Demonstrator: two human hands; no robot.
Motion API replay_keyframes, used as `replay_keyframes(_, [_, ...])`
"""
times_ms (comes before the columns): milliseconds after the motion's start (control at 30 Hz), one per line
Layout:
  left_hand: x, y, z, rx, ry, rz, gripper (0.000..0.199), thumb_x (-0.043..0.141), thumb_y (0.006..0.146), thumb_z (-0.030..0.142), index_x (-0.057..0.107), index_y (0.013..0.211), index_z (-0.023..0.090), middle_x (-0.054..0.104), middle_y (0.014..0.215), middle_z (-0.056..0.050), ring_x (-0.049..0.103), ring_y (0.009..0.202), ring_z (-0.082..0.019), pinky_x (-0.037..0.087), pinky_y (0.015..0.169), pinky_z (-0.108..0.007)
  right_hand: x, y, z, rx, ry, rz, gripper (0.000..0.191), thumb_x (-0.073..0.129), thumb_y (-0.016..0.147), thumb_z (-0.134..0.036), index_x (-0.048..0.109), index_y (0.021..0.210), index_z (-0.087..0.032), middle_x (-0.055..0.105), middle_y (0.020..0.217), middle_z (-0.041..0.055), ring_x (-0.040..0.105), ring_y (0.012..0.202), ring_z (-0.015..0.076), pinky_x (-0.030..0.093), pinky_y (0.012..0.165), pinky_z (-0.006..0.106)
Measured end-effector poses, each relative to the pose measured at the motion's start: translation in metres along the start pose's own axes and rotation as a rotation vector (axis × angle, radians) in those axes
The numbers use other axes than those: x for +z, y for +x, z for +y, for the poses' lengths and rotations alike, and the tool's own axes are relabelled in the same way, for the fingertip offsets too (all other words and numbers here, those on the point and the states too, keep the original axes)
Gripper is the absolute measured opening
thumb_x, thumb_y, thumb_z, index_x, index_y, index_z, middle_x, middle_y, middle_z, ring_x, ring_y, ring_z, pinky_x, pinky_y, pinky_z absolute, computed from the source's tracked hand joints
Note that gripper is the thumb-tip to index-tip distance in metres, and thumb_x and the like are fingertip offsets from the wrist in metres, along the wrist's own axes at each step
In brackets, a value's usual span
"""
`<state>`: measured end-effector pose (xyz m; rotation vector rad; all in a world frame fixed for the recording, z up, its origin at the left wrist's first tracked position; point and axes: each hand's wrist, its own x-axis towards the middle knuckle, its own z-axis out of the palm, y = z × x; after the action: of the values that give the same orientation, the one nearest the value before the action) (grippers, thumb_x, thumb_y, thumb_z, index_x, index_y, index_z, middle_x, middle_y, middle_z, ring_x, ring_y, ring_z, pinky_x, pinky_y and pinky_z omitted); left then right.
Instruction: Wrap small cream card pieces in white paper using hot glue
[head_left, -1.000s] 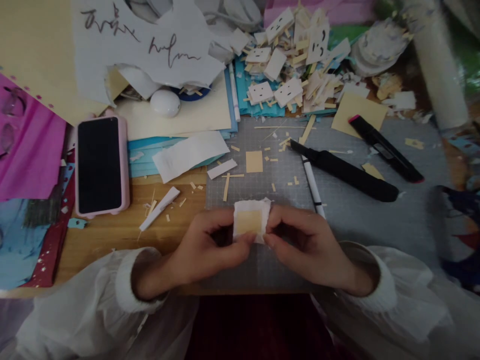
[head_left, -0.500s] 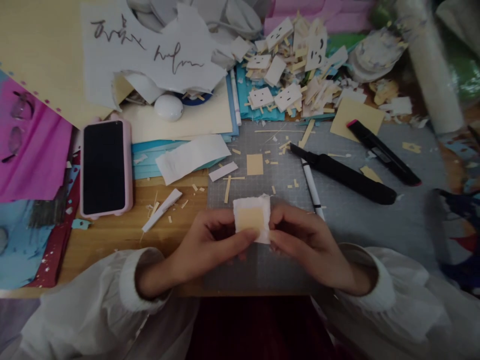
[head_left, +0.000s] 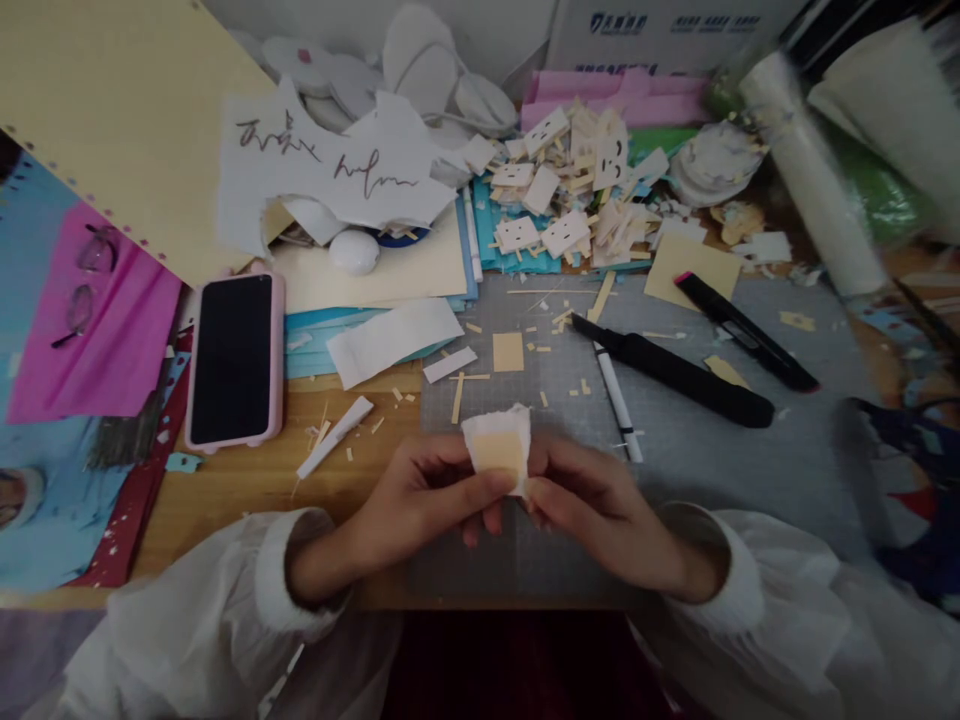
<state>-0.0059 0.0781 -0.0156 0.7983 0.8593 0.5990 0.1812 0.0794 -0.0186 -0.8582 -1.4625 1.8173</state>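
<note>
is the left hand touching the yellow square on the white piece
Touching: the head view shows the left hand with its thumb across the yellow square

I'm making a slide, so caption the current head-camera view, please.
The left hand and right hand hold a small white piece bearing a yellow square, over a grey mat.

held paper (head_left: 495, 422): white, yellow square (head_left: 498, 453) | mat (head_left: 675, 460): grey grid | phone case (head_left: 277, 360): pink

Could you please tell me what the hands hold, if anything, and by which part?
A white piece bearing a yellow square: the left hand holds its lower part, the right hand its lower right edge.
</note>
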Motion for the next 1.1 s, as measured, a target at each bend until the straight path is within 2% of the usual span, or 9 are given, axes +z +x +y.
replay_keyframes(167, [-0.002, 0.000, -0.003, -0.029, 0.013, -0.003, 0.029, 0.069, 0.082, 0.040, 0.066, 0.073, 0.012, 0.061, 0.058, 0.000, 0.050, 0.044, -0.005, 0.039, 0.042, -0.016, -0.001, -0.003, 0.001, -0.044, -0.247, 0.003, 0.023, 0.045, 0.096, -0.027, 0.049, 0.075, -0.019, 0.056, 0.064, -0.0006, 0.042, 0.054, 0.0085, 0.035, 0.049, 0.022])
replay_keyframes(400, [-0.002, -0.002, -0.004, -0.024, -0.001, -0.069, 0.028, 0.067, 0.084, 0.039, 0.068, 0.075, 0.013, 0.062, 0.058, -0.001, 0.052, 0.044, -0.006, 0.041, 0.042, -0.016, -0.001, -0.005, 0.004, -0.066, -0.330, 0.009, 0.021, 0.049, 0.090, -0.023, 0.042, 0.070, -0.021, 0.053, 0.059, -0.0022, 0.044, 0.052, 0.0089, 0.036, 0.048, 0.022])
replay_keyframes(467, [-0.001, -0.003, -0.005, 0.035, 0.037, -0.053, 0.026, 0.068, 0.084, 0.039, 0.069, 0.079, 0.014, 0.065, 0.061, -0.002, 0.054, 0.048, -0.008, 0.044, 0.047, -0.018, -0.001, -0.006, 0.004, -0.096, -0.358, 0.037, 0.020, 0.051, 0.087, -0.020, 0.042, 0.069, -0.021, 0.049, 0.058, -0.0038, 0.042, 0.050, 0.0079, 0.033, 0.046, 0.021])
replay_keyframes(600, [0.000, -0.002, -0.011, 0.277, 0.151, 0.025, 0.020, 0.074, 0.079, 0.035, 0.071, 0.088, 0.017, 0.069, 0.080, -0.003, 0.061, 0.071, -0.014, 0.051, 0.069, -0.026, 0.001, -0.004, 0.004, -0.145, -0.424, 0.089, 0.019, 0.054, 0.082, -0.015, 0.043, 0.068, -0.021, 0.044, 0.057, -0.0062, 0.038, 0.048, 0.0060, 0.030, 0.044, 0.018])
replay_keyframes(733, [0.000, 0.002, -0.010, 0.371, 0.204, 0.104, 0.018, 0.078, 0.074, 0.029, 0.066, 0.075, 0.016, 0.059, 0.073, 0.000, 0.054, 0.069, -0.012, 0.045, 0.063, -0.023, 0.003, -0.004, 0.004, -0.166, -0.515, 0.090, 0.018, 0.055, 0.076, -0.010, 0.043, 0.067, -0.021, 0.044, 0.056, -0.0073, 0.038, 0.049, 0.0051, 0.030, 0.045, 0.018])
replay_keyframes(900, [0.001, 0.005, -0.004, 0.311, 0.187, 0.102, 0.017, 0.076, 0.077, 0.025, 0.064, 0.070, 0.015, 0.058, 0.069, 0.000, 0.053, 0.066, -0.011, 0.042, 0.060, -0.022, 0.005, -0.006, 0.008, -0.197, -0.585, 0.105, 0.019, 0.055, 0.076, -0.011, 0.042, 0.066, -0.020, 0.045, 0.056, -0.0079, 0.038, 0.049, 0.0047, 0.030, 0.046, 0.017])
replay_keyframes(1100, [-0.001, 0.004, -0.003, 0.299, 0.122, 0.067, 0.016, 0.075, 0.078, 0.027, 0.069, 0.072, 0.014, 0.061, 0.071, -0.001, 0.055, 0.067, -0.011, 0.044, 0.061, -0.022, 0.004, -0.006, 0.007, -0.189, -0.566, 0.099, 0.017, 0.054, 0.080, -0.011, 0.044, 0.069, -0.020, 0.046, 0.057, -0.0079, 0.039, 0.048, 0.0045, 0.031, 0.046, 0.017])
